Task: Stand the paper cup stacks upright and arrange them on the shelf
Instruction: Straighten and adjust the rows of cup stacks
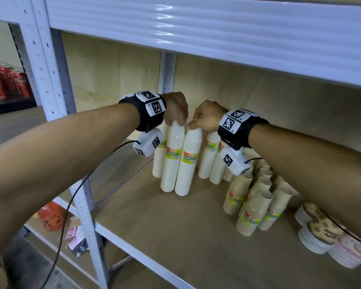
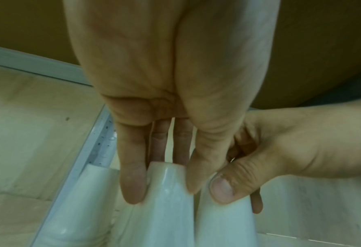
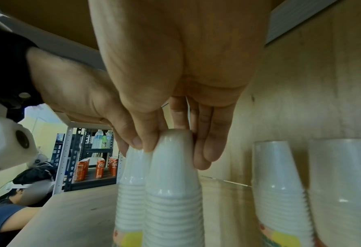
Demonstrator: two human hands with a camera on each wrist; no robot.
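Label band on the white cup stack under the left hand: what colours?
Yellow-green with an orange strip on top, on the white cup stack; head view shows it best.

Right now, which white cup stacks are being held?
The two front white stacks: left hand pinches the left one, right hand the right one; others stand untouched.

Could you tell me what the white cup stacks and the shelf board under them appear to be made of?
White cup stacks: probably paper under a clear glossy plastic sleeve, since highlights streak them. Shelf board: apparently wood or plywood, matte, pale with faint grain.
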